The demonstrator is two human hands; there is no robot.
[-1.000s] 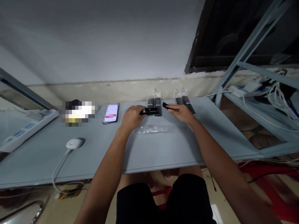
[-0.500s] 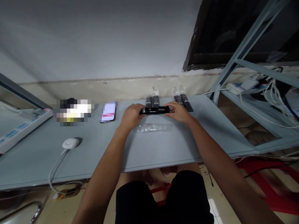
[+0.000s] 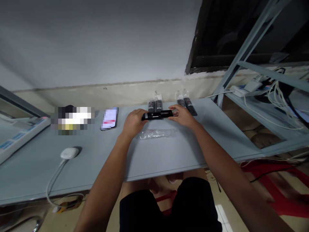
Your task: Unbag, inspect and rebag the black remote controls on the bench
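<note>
A slim black cylinder [image 3: 156, 115] with a small white label lies crosswise between my hands, just above or on the table; I cannot tell which. My left hand [image 3: 133, 122] is closed round its left end. At the other end, the fingers of my right hand [image 3: 182, 116] pinch the black cylinder. Nearer to me, a crumpled clear plastic sleeve [image 3: 155, 133] lies flat on the table. Right behind the cylinder is a pair of dark items in clear wrappers [image 3: 154, 104]. Another wrapped dark pair [image 3: 187, 105] lies behind my right hand.
On the grey-blue table [image 3: 159, 158], a lit phone [image 3: 109, 118] lies left of my hands. A white corded device [image 3: 69, 153] and a power strip [image 3: 23, 137] are farther left, near a blurred-out patch. Cables and adapters crowd the right-hand shelf [image 3: 263, 135]. A wall closes off the back.
The view has shifted slightly, so everything sits a little farther left. Both hands keep their hold on the black cylinder, with hardly any movement of their own.
</note>
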